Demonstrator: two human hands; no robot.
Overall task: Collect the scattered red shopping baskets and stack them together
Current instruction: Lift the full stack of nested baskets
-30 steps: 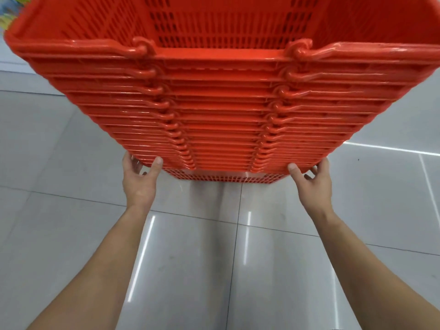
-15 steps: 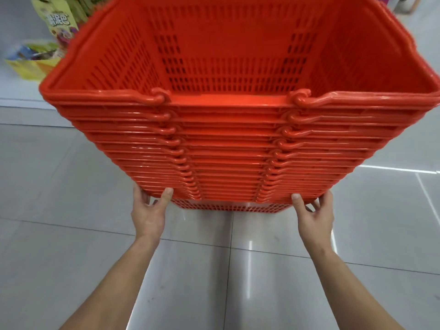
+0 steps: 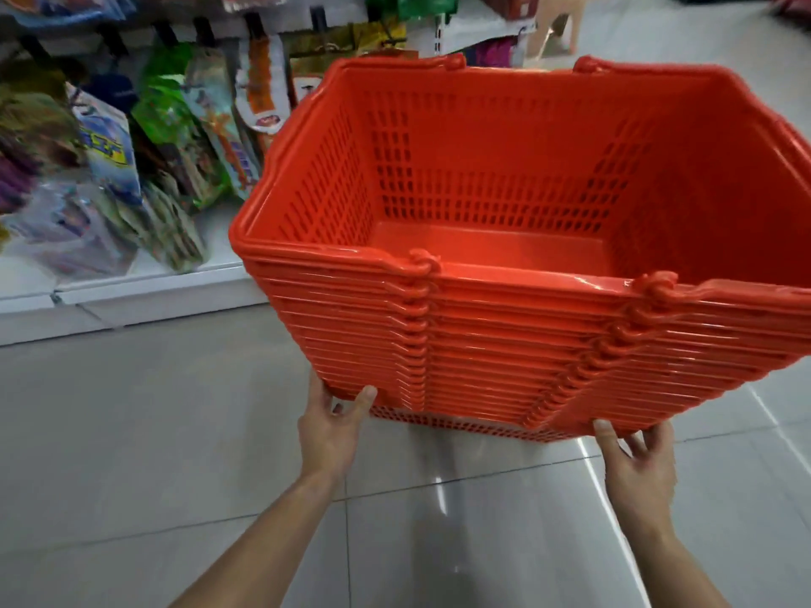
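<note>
A tall stack of several nested red shopping baskets (image 3: 518,344) fills the middle and right of the head view, held above the tiled floor. The top basket is empty and its handles lie folded down along the rims. My left hand (image 3: 331,425) grips the lower left corner of the stack, thumb on the near side. At the lower right corner my right hand (image 3: 636,465) holds the bottom rims, fingers partly hidden beneath. The stack tilts slightly, its right side nearer to me.
A white shelf base (image 3: 131,296) runs along the left, with colourful packaged goods (image 3: 145,160) hanging and leaning above it. A pale plastic stool (image 3: 555,19) stands at the far top. Glossy grey floor tiles (image 3: 175,454) spread below and to the right.
The stack has dropped lower in view and swung toward the right, and the shelf with packaged goods has come into view on the left. Both hands keep their hold on the bottom corners.
</note>
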